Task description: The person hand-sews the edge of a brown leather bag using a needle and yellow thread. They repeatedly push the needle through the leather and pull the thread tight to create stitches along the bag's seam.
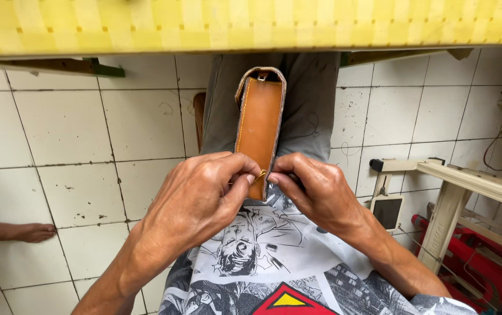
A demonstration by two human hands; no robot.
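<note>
A tan leather pouch [258, 119] with yellow stitching along its edge stands on end between my knees, on my grey trousers [312, 111]. My left hand [195, 201] pinches a thin needle with yellow thread [259, 175] at the pouch's near edge. My right hand [315, 189] grips the same near end of the pouch from the right side, fingers curled round it. The lower end of the pouch is hidden behind my fingers.
A yellow-covered table edge [251, 26] runs across the top. White floor tiles [70, 146] lie to the left, with another person's bare foot [20, 232] at the far left. A pale wooden frame [461, 192], a small dark tablet-like object [387, 211] and red parts [484, 262] stand at the right.
</note>
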